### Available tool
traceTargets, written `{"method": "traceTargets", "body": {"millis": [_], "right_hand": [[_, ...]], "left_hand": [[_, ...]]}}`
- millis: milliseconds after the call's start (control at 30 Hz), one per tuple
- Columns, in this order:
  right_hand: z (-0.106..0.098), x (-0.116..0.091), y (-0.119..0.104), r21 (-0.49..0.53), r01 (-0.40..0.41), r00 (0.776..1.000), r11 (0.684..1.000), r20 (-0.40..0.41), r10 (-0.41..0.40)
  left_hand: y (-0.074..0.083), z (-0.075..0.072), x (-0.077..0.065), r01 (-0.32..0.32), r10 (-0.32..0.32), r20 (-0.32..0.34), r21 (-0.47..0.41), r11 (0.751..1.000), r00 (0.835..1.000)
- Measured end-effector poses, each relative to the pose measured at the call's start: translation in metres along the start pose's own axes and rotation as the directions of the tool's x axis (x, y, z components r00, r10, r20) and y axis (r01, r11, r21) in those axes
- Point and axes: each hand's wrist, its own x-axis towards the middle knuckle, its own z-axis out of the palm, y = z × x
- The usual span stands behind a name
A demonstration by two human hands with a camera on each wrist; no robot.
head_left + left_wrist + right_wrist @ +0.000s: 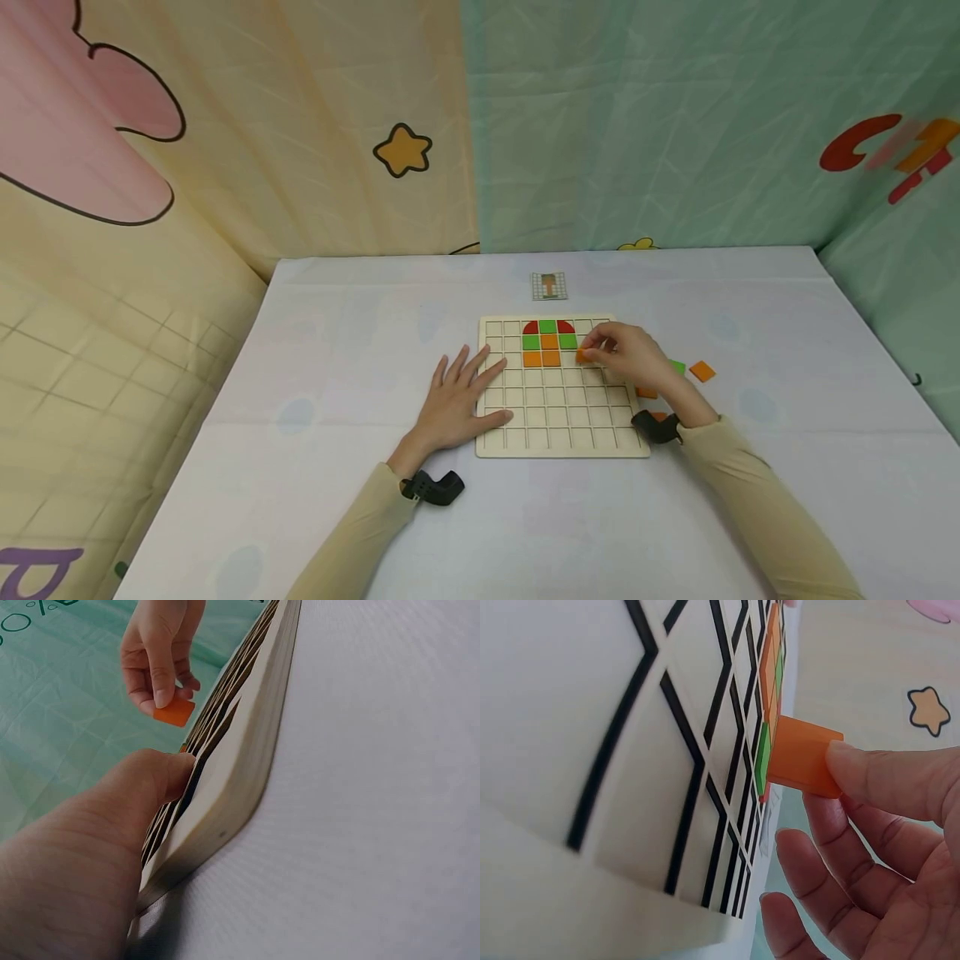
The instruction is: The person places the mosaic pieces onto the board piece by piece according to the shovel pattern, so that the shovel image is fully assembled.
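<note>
A cream grid board [555, 417] lies on the table, its thin raised lines forming square cells. Near its far edge sit red rounded corner tiles [531, 327], green square tiles [547, 326] and orange square tiles [542, 358], grouped together. My right hand [626, 354] pinches an orange square tile [802, 757] between thumb and fingers, just over the board to the right of that group. Fingers spread, my left hand [457, 404] rests across the board's left edge. In the left wrist view its thumb [161, 772] lies on the board's rim.
Behind the board is a small card [549, 286] with a printed grid picture. Loose tiles lie right of the board, among them an orange tile [702, 371] and a green tile [678, 367], partly behind my right forearm. Printed curtains [637, 125] stand around the white table [337, 333].
</note>
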Motion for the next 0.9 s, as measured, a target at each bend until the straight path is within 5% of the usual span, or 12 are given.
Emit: {"method": "traceTargets", "body": {"millis": [333, 900], "right_hand": [[0.006, 0.007, -0.003, -0.022, 0.076, 0.997, 0.997, 0.014, -0.076], [0.012, 0.015, -0.005, -0.070, 0.033, 0.998, 0.997, 0.062, -0.028]], "left_hand": [[-0.001, 0.001, 0.000, 0.011, -0.011, 0.013, -0.004, 1.000, 1.000], [-0.001, 0.001, 0.000, -0.001, 0.001, 0.003, -0.016, 1.000, 1.000]]}}
